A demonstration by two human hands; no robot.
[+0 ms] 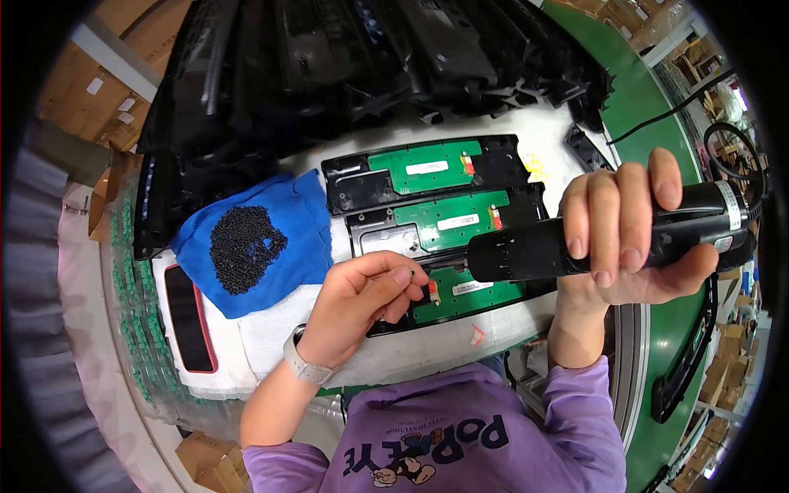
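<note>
My right hand (616, 234) is wrapped round a black electric screwdriver (526, 251), held level with its bit pointing left. My left hand (370, 296), a watch on its wrist, is closed in a pinch just left of the bit. A tiny dark piece, apparently a screw, shows at its fingertips. Below both hands lie three black plastic housings with green circuit boards: a far one (436, 168), a middle one (452, 222) and a near one (485, 296), partly covered by my left hand and the screwdriver. Left of them, a pile of small black screws (242, 251) rests on a blue cloth (304, 197).
Many black plastic housings (329, 66) are stacked along the far side of the white work surface (271, 337). A red-edged phone (189, 320) lies at the left. Bagged green boards (136, 312) stand beyond it. A dark cable (670, 111) crosses at the right.
</note>
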